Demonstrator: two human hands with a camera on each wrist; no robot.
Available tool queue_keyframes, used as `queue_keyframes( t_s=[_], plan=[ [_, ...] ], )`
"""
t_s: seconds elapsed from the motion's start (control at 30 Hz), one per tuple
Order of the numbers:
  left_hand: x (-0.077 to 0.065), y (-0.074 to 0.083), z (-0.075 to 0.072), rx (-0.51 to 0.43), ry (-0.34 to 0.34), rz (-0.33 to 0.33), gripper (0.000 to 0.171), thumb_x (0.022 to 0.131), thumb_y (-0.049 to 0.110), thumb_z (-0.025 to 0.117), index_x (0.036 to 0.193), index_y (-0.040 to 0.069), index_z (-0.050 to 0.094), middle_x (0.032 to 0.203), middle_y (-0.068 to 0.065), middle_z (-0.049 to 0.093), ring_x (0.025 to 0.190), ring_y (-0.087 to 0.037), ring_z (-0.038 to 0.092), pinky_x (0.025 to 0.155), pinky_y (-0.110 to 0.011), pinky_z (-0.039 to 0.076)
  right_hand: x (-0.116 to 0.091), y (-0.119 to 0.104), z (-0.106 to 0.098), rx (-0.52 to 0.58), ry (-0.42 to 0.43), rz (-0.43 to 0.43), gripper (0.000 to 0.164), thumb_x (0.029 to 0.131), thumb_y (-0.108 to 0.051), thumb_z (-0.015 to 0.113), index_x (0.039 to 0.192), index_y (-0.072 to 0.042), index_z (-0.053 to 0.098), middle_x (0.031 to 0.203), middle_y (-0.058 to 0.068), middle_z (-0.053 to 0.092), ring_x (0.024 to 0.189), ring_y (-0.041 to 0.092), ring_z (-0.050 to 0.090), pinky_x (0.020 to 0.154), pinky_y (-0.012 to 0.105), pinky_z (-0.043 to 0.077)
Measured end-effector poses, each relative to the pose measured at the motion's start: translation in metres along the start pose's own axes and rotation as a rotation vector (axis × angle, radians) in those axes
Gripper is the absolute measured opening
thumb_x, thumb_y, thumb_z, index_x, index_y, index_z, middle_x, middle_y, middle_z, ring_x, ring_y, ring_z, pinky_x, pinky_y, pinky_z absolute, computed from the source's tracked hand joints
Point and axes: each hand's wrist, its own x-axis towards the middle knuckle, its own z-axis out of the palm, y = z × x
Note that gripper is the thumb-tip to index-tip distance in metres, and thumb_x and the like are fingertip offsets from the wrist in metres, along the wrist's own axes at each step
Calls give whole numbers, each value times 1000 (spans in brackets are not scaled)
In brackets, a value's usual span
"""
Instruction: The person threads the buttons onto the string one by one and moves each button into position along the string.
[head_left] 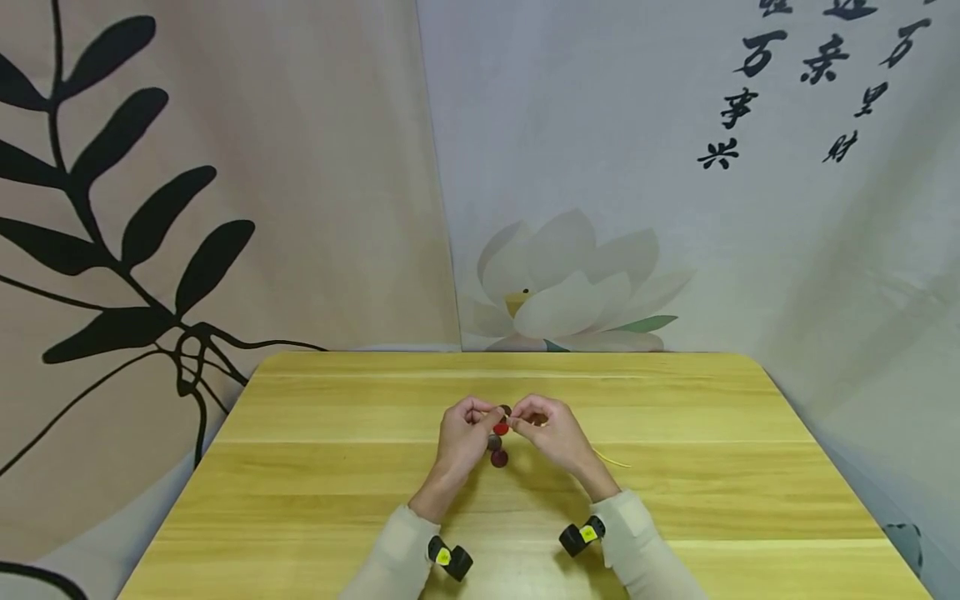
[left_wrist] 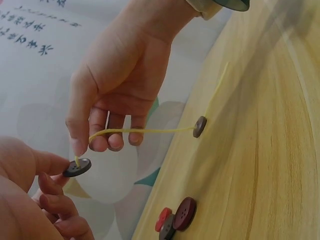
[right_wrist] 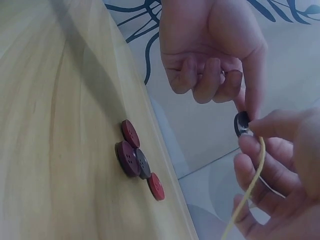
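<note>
My left hand [head_left: 463, 435] pinches a dark button [left_wrist: 77, 167] by its edge between thumb and fingers. Facing it, my right hand [head_left: 552, 432] pinches a yellow cord [left_wrist: 160, 131] close to that button; in the left wrist view the cord's end stands at the button's holes. Whether it passes right through I cannot tell. Farther along, a brown button [left_wrist: 200, 127] is threaded on the cord. Below the hands, a maroon button [right_wrist: 128, 158], a grey button [right_wrist: 142, 163] and two red ones lie close together on the table, one red button [right_wrist: 156, 186] nearest the edge.
The wooden table [head_left: 337, 483] reaches out on both sides of the hands. Behind it hang curtains printed with a dark plant [head_left: 142, 225] and a pale lotus [head_left: 577, 275]. The cord's free tail [head_left: 611, 459] trails right of the right wrist.
</note>
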Motion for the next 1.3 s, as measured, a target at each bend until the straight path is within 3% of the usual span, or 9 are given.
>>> queue_keyframes(
  t_s=[0.3,0.53,0.9,1.2,1.3],
  plan=[
    [-1,0,3,7,-2,7,10,91,13,70,92,3,68,64,1,51,50,-9,41,44,-19,32,1,0,3,-4,28,-29,6,92,-14,70,89,-8,69,81,1,68,78,14,59,72,28,47],
    [-1,0,4,7,9,1,9,90,13,71,90,4,68,63,2,51,50,-9,42,45,-19,32,0,2,3,-14,42,1,4,91,-12,71,91,-13,67,80,-3,68,78,12,60,73,29,47],
    [1,-2,6,-29,7,-9,10,90,11,71,92,2,68,65,-1,53,51,-9,41,45,-17,32,0,3,4,-55,31,-29,38,85,-6,75,120,-5,58,81,-1,67,75,14,58,70,27,46],
    [0,-3,7,-22,9,-23,12,91,14,70,93,3,68,68,-10,58,50,-10,43,44,-20,33,0,6,10,-180,71,-102,31,84,-6,78,111,-10,63,79,0,68,72,11,58,64,28,46],
    [0,-3,8,-9,21,-33,11,91,14,70,92,3,68,66,-7,57,50,-10,43,45,-20,33,0,5,12,-193,69,-91,31,83,-7,78,110,-11,63,79,1,67,71,12,57,61,25,45]
  ],
)
